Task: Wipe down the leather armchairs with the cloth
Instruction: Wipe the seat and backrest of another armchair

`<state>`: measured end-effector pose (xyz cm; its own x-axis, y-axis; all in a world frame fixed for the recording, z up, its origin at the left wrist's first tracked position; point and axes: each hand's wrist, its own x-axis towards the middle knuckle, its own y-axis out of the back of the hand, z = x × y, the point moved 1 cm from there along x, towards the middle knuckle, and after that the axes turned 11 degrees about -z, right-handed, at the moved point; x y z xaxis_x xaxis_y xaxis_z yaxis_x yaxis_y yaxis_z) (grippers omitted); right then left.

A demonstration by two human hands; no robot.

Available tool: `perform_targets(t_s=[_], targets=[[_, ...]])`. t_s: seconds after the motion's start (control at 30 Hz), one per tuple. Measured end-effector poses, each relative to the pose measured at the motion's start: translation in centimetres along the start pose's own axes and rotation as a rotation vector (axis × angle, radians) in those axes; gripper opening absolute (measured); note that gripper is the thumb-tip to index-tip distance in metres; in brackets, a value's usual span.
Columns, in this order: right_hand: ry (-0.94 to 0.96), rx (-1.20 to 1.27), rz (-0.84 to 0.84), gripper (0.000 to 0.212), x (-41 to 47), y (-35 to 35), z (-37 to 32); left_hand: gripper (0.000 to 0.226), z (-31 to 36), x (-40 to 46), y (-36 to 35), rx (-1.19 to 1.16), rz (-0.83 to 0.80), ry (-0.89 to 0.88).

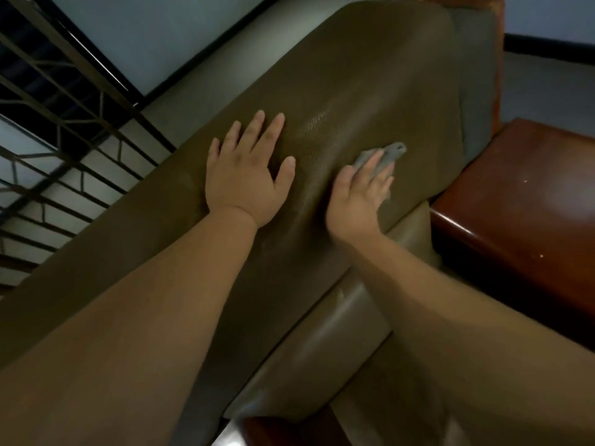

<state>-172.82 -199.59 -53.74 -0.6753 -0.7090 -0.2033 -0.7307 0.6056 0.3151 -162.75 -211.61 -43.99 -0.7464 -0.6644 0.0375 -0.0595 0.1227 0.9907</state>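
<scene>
The olive-brown leather armchair back (338, 78) runs from lower left to upper right across the view. My left hand (248, 175) lies flat on its top with fingers spread and straight. My right hand (360, 194) presses a small grey cloth (388, 156) against the front slope of the backrest, fingers stretched out over it. Most of the cloth is hidden under the fingers; only its far end sticks out. The hand looks slightly blurred.
A glossy reddish-brown wooden armrest or side table (521, 201) stands at the right, below the backrest. A dark metal window grille (58, 130) fills the left. A pale wall (167, 30) with a dark skirting line is behind the chair.
</scene>
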Motion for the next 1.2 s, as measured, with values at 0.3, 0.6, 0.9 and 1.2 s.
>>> perform_targets(t_s=[0.3,0.6,0.9,1.2], targets=[[0.232,-0.212,-0.085,0.079,-4.4,-4.1,1.8,0.068,-0.1,-0.1,-0.1,-0.021,0.014,0.000],[0.484,-0.245,-0.153,0.074,-9.7,-7.8,1.9,0.068,0.2,0.1,0.4,-0.021,-0.004,0.015],[0.028,0.036,0.151,0.082,-3.3,-5.9,2.9,0.068,0.2,0.2,0.0,0.004,0.011,0.020],[0.068,-0.048,0.124,0.073,-3.3,-5.3,5.7,0.068,-0.2,0.5,-0.3,-0.005,0.035,-0.028]])
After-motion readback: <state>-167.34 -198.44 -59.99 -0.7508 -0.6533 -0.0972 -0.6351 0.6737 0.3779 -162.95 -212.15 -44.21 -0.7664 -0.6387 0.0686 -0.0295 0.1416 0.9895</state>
